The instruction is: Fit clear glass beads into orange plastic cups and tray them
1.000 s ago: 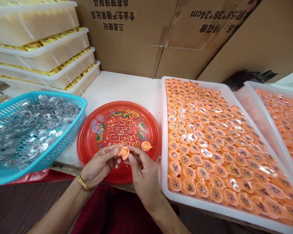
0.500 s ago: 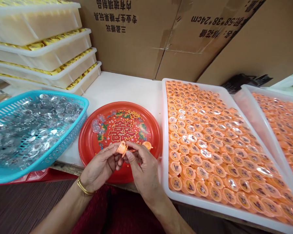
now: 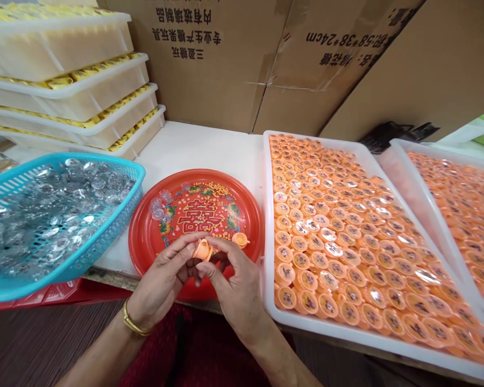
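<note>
A small orange toy cup [image 3: 203, 250] is tilted between my two hands, above the near part of a red round tray [image 3: 139, 250]. My left hand [image 3: 165, 282] pinches the cup from the left, thumb and index finger on its side. My right hand [image 3: 236, 285] is closed about its right side, index finger on top and thumb below; the other fingers are partly hidden. A second orange toy cup [image 3: 240, 239] lies on the tray, right of my right index finger. Several clear plastic pieces [image 3: 157, 208] and small yellow beads [image 3: 215, 189] are on the tray too.
A blue basket [image 3: 116, 228] of clear plastic pieces stands at left. Behind it rise stacked cream trays [image 3: 92, 102] with yellow items. At right are a white tray [image 3: 268, 226] packed with orange cups and another tray [image 3: 421, 188]. Cardboard boxes [image 3: 226, 70] line the back.
The cup has turned between my fingers, and both hands have closed in around it. My right thumb has moved left, below the cup. The view has shifted slightly.
</note>
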Demonstrator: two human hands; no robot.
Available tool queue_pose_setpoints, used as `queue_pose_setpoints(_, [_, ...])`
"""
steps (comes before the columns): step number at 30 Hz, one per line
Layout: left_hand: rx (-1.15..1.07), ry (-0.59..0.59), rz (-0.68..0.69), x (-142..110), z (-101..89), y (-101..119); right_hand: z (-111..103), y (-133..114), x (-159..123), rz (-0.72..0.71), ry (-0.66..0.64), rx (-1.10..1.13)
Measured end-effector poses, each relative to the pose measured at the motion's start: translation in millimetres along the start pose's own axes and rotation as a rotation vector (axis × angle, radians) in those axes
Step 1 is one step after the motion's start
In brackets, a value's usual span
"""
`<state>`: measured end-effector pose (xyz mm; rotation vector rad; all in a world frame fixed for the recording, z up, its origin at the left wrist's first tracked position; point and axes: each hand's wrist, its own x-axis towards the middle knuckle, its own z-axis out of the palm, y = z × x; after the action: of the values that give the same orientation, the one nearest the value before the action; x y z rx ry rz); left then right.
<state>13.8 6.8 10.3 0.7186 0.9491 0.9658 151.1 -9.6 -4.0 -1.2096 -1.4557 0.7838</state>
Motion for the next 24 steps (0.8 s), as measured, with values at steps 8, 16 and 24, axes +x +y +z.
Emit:
queue_pose_setpoints(8, [0.562, -0.069, 0.228, -5.5, -19.4, 12.0, -2.9, -2.2, -2.1, -0.094, 0.014, -0.015])
queue_pose_setpoints(16, [0.646, -0.053, 0.317, -4.5, -16.9, 17.5, -2.7, -0.9, -6.4, -0.066, -0.007, 0.040])
queue_pose_setpoints(24, [0.627, 0.006, 0.291, -6.2, -5.2, 24.5, -4.9, -0.1, -7.4, -0.068, -0.034, 0.058])
